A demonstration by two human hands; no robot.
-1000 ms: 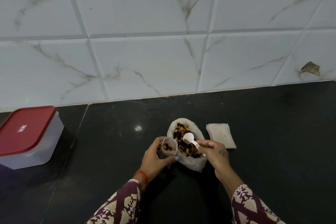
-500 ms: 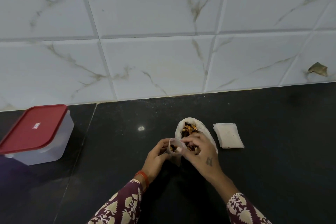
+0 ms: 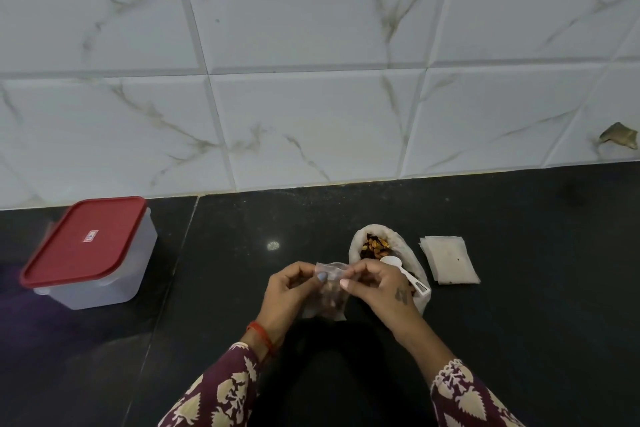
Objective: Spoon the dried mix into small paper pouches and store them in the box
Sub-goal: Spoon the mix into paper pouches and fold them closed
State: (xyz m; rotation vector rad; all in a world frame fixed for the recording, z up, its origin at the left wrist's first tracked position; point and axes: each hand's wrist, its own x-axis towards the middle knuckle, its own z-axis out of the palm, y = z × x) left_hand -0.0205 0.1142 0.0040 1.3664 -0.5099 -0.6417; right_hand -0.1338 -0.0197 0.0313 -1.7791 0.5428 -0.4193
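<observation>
Dark surface [image 3: 519,288] below a tiled wall. Box [image 3: 88,253], red lid on, far left, well apart from the work; rigid, probably light, best lifted by the body once the lid is off.

Open bag of dried mix [image 3: 375,246] sits centre-right, soft-walled, likely to slump if nudged. White spoon [image 3: 391,262] lies in it, bowl up. Stack of empty pouches [image 3: 448,263] just beside the bag, to its right; thin, flimsy, take one by an edge.

Filled pouch [image 3: 329,291] held above the surface, just left of the bag. Dark contents sit low; light, soft, could spill if tipped. Best held by the top rim.

Left hand [image 3: 291,291] pinches the pouch's top left edge, fingers curled. Right hand [image 3: 381,288] pinches the top right edge, thumb forward. Both wrists angled inward, forearms converging. Looks like closing the mouth.
</observation>
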